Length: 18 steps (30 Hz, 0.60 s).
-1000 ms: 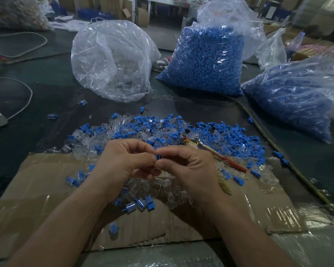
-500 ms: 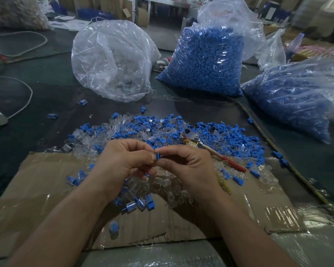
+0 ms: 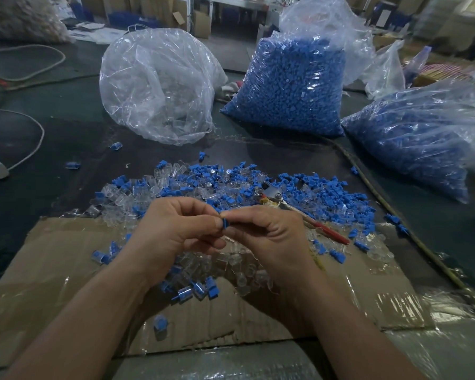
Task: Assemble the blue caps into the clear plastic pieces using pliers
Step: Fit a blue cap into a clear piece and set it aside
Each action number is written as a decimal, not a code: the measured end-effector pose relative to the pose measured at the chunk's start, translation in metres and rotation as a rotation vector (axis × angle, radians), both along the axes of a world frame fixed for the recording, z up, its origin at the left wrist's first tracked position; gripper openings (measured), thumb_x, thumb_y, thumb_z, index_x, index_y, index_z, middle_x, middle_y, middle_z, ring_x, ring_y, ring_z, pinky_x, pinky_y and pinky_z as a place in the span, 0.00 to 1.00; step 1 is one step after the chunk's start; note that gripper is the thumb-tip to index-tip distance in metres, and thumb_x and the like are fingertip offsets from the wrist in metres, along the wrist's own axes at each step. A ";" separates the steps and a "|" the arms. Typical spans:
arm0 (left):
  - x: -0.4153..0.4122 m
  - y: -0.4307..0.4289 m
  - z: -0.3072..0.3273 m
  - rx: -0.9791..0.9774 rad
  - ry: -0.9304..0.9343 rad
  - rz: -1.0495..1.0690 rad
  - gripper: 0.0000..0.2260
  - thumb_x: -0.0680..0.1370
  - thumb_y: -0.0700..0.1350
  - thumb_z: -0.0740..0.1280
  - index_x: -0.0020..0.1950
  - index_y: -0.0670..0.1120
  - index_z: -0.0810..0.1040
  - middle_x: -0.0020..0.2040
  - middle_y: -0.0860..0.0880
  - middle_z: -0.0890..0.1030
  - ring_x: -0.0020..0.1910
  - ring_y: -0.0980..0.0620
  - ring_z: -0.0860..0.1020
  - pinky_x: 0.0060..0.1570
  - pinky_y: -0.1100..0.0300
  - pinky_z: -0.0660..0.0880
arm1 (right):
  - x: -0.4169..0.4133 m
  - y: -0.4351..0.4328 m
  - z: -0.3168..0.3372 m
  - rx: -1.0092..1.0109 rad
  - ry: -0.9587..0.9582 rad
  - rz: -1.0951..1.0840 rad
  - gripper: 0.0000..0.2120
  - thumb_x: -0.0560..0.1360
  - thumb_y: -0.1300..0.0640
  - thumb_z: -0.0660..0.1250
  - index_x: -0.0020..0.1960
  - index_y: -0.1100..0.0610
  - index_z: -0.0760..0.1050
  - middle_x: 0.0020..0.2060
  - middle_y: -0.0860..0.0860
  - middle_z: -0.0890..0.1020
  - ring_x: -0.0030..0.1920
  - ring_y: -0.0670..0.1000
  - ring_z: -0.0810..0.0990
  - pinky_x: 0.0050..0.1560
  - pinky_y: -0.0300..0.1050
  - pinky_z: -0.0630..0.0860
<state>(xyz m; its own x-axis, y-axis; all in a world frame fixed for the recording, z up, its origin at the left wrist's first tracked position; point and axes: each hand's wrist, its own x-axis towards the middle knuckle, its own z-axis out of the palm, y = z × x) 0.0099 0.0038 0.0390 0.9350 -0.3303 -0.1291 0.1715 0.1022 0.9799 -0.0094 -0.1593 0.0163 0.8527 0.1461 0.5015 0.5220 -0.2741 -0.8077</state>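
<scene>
Pliers (image 3: 313, 222) lie on the heap of parts (image 3: 192, 185). In front, left hand (image 3: 173, 231) and right hand (image 3: 269, 234) both pinch one blue cap (image 3: 225, 223).

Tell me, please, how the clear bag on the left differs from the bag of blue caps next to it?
The clear bag is slack and see-through, with what look like clear pieces low inside; the blue-cap bag is packed with blue caps. The clear bag is rounded and squat; the blue-cap bag stands taller, its loose top bunched above the fill. Both are clear film and rest on the dark table.
</scene>
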 end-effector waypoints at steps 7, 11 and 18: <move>0.002 0.000 -0.004 0.020 0.008 0.009 0.01 0.60 0.38 0.70 0.30 0.42 0.80 0.30 0.41 0.81 0.26 0.49 0.80 0.24 0.65 0.75 | -0.001 0.000 0.000 -0.063 -0.023 -0.026 0.15 0.67 0.64 0.71 0.54 0.59 0.77 0.43 0.46 0.81 0.44 0.39 0.81 0.46 0.32 0.76; 0.002 0.000 -0.003 0.004 -0.009 0.015 0.01 0.60 0.39 0.70 0.29 0.43 0.81 0.29 0.42 0.81 0.26 0.49 0.79 0.25 0.65 0.75 | -0.002 -0.004 0.013 -0.152 0.124 -0.084 0.14 0.68 0.48 0.69 0.53 0.48 0.77 0.41 0.37 0.79 0.45 0.38 0.80 0.45 0.32 0.77; 0.001 -0.002 -0.002 -0.011 -0.004 0.048 0.01 0.59 0.38 0.70 0.28 0.42 0.79 0.29 0.41 0.80 0.26 0.48 0.79 0.24 0.64 0.75 | 0.004 -0.067 0.028 -0.495 0.551 -0.551 0.44 0.55 0.30 0.61 0.67 0.49 0.68 0.61 0.45 0.75 0.55 0.42 0.73 0.52 0.39 0.68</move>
